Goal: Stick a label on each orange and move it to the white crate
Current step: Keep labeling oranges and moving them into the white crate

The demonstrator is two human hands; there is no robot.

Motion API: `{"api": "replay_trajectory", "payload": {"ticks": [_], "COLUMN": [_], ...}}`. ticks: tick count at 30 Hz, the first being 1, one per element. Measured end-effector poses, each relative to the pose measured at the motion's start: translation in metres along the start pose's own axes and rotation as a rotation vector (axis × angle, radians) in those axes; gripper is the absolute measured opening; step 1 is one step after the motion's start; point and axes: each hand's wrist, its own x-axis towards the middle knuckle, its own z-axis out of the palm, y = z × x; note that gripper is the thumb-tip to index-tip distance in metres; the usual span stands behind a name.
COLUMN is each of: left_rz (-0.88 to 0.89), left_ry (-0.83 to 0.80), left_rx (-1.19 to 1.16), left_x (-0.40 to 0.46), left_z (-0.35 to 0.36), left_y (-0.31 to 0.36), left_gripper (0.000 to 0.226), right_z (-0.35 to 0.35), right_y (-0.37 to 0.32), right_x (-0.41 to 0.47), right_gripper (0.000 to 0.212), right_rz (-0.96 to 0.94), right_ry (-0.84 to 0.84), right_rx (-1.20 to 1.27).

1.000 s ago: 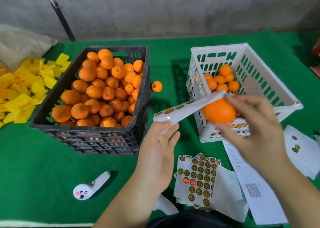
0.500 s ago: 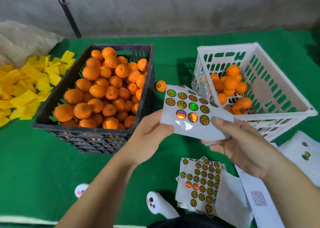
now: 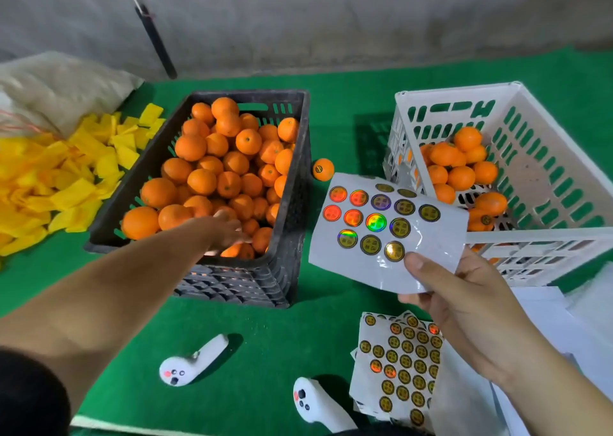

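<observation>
A black crate [image 3: 285, 269] heaped with oranges [image 3: 202, 180] stands left of centre. My left hand [image 3: 229, 233] reaches into its near right corner, blurred, fingers over the oranges there; whether it grips one I cannot tell. My right hand [image 3: 464, 306] pinches a white label sheet [image 3: 428, 253] with several round shiny stickers, thumb on its lower edge, held between the two crates. The white crate [image 3: 537, 236] at the right holds several oranges [image 3: 461, 177]. One labelled orange [image 3: 322, 169] lies on the green cloth between the crates.
More sticker sheets [image 3: 398, 366] and white papers [image 3: 544, 323] lie at the lower right. Two white controllers [image 3: 192, 362] [image 3: 315, 405] rest on the green cloth near me. Yellow wrappers [image 3: 63, 177] and a sack [image 3: 56, 87] fill the left side. A grey wall stands behind.
The orange my right hand held went into the white crate. My left hand let go of the label sheet and reached into the black crate; my right hand now holds the sheet alone.
</observation>
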Motion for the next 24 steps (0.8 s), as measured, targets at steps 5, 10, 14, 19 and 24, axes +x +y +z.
{"api": "replay_trajectory", "payload": {"ticks": [5,10,14,19,24], "left_rz": [-0.032,-0.144,-0.142,0.459,0.920], "left_ry": [0.144,0.196,0.593,0.536,0.264], "left_rx": [-0.012,-0.483,-1.157,-2.096,-2.269], "left_x": [0.001,-0.019,-0.070,-0.133,-0.168], "left_z": [-0.014,-0.017,-0.033,-0.035,-0.039], "left_y": [0.003,-0.015,-0.005,0.082,0.174], "left_gripper": [0.073,0.092,0.101,0.095,0.091], "right_z": [0.003,0.001,-0.003,-0.010,-0.014], "right_y": [0.001,-0.001,-0.006,-0.012,-0.012], "right_x": [0.000,-0.003,-0.005,-0.007,-0.016], "right_gripper": [0.037,0.035,0.035,0.036,0.038], "right_rz": [0.008,0.020,0.011,0.007,0.010], "right_ry": [-0.008,-0.010,0.000,0.007,0.033], "right_rx": [-0.002,0.015,0.035,0.078,0.003]}}
